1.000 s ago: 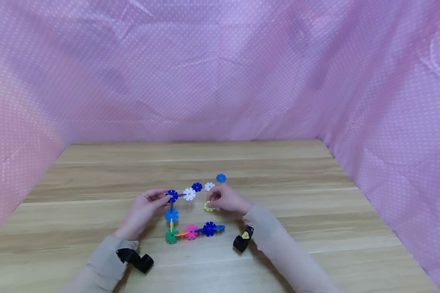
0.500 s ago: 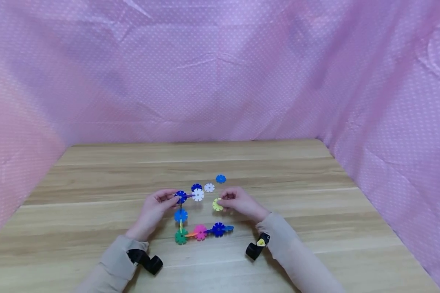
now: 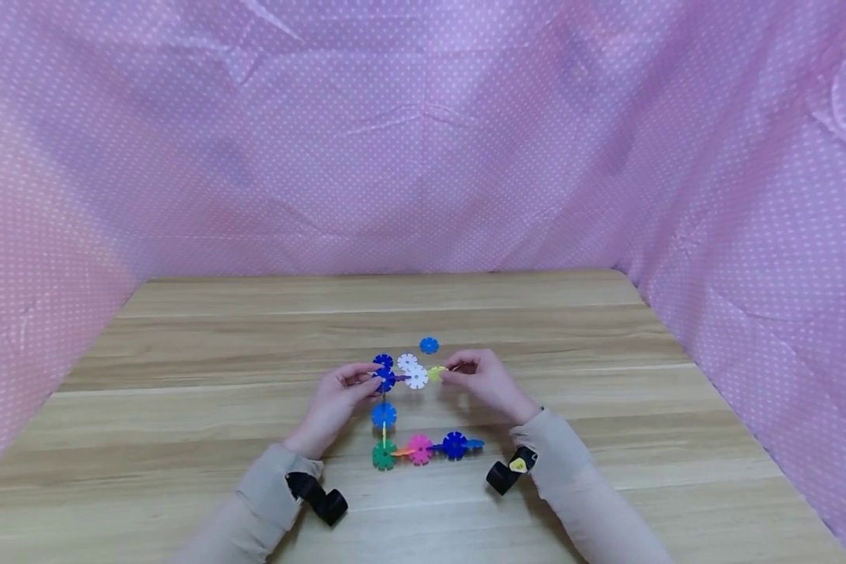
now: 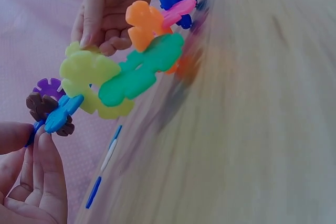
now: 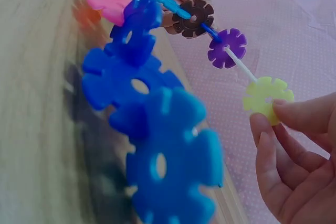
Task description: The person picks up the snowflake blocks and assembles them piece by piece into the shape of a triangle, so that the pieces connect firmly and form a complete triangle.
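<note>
Notched plastic snowflake discs are joined into a chain with two bends. At its far left corner my left hand (image 3: 334,406) pinches a dark blue disc (image 3: 384,381) between thumb and fingers. My right hand (image 3: 492,385) pinches a yellow disc (image 5: 268,98) by its edge. In the right wrist view this disc meets the edge of the white disc (image 5: 241,65), which is joined to a purple disc (image 5: 227,49). How deep the slots interlock cannot be told. Nearer me run a green disc (image 3: 384,455), a pink disc (image 3: 420,450) and a light blue end disc (image 5: 176,161).
Behind the chain lie a loose dark blue disc (image 3: 383,361), a loose white disc (image 3: 406,361) and a loose light blue disc (image 3: 429,345) on the wooden table (image 3: 606,337). Pink dotted cloth (image 3: 423,157) hangs around the table's back and sides.
Both hands and the chain have shifted right. My right hand has lifted the yellow disc from near the table, turned it, and brought it against the chain's white disc.
</note>
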The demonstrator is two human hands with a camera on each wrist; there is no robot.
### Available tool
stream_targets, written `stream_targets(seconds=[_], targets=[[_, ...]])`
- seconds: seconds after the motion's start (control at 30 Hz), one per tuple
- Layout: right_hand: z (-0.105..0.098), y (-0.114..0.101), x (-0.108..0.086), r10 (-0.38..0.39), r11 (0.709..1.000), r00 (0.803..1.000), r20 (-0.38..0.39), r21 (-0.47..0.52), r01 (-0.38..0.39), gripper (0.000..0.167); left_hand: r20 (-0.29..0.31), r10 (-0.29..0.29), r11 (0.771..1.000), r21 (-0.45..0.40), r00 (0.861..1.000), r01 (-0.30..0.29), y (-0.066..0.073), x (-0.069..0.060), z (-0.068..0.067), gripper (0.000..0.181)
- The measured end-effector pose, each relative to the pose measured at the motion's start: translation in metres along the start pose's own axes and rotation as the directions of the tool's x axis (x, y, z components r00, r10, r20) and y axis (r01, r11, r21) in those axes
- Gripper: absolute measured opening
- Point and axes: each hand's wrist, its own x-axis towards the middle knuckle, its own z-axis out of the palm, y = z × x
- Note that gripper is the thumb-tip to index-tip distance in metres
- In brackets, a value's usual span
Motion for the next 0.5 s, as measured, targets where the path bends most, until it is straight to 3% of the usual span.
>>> stream_targets(seconds=[0.5], targets=[[-0.0048,-0.0019,-0.0040,0.007,0.999,0.997,-0.073,-0.051,-0.011,0.013,0.010,-0.010,1.000,-0.019,1.000,0.010,0.0020,-0.0012,0.0064,0.028]])
